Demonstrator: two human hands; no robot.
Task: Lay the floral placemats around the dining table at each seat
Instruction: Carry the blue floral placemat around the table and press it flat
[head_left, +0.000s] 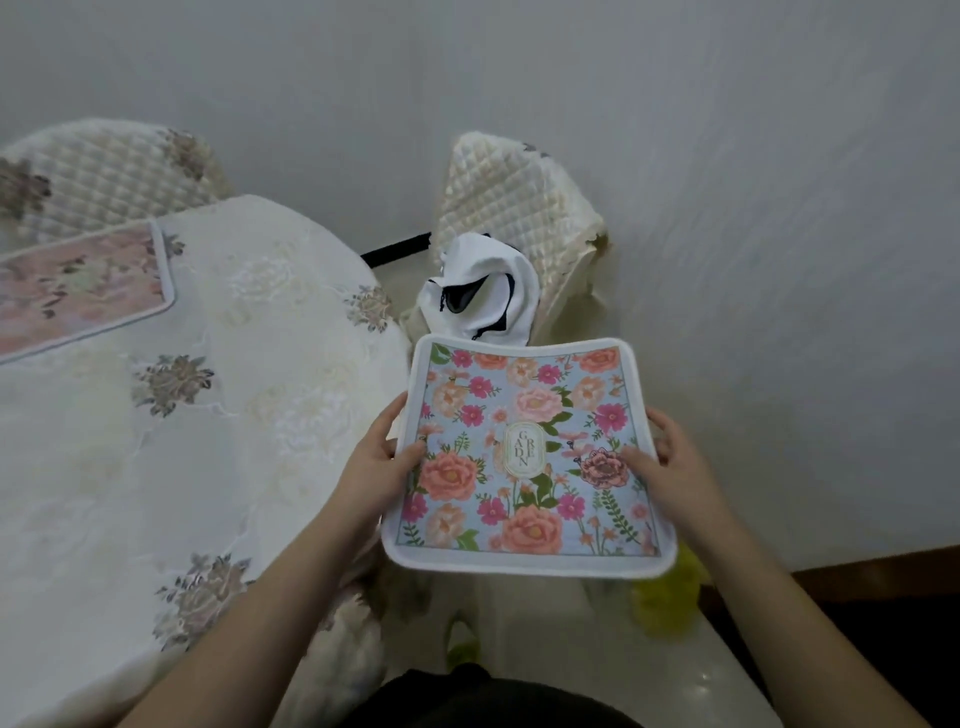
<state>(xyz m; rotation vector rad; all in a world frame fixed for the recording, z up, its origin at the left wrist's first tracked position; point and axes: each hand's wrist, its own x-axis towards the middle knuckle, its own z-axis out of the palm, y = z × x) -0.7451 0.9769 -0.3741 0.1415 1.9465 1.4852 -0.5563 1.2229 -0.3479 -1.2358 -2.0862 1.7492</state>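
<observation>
Head view: a blue floral placemat with a white fabric border and a "GARDEN" oval at its centre (527, 457) hangs flat in mid-air, off the table's right side, above the gap beside a chair.
Left hand (382, 457): pinches the mat's left edge, thumb on top and fingers curled under.
Right hand (670, 462): grips the right edge the same way; two-sided hold keeps the soft mat level and print-up, ready to set down, I'd judge.
Table: round, under a cream embroidered tablecloth (218, 415), just left of the mat.
Already laid: a pink floral placemat (78, 286) lies at the far-left seat.
Nearby seat: a cream quilted chair cover (519, 208) with a white cloth bag trimmed in dark piping (483, 291) on it, just beyond the mat.
Obstacles: nothing on the near cloth blocks placement.
</observation>
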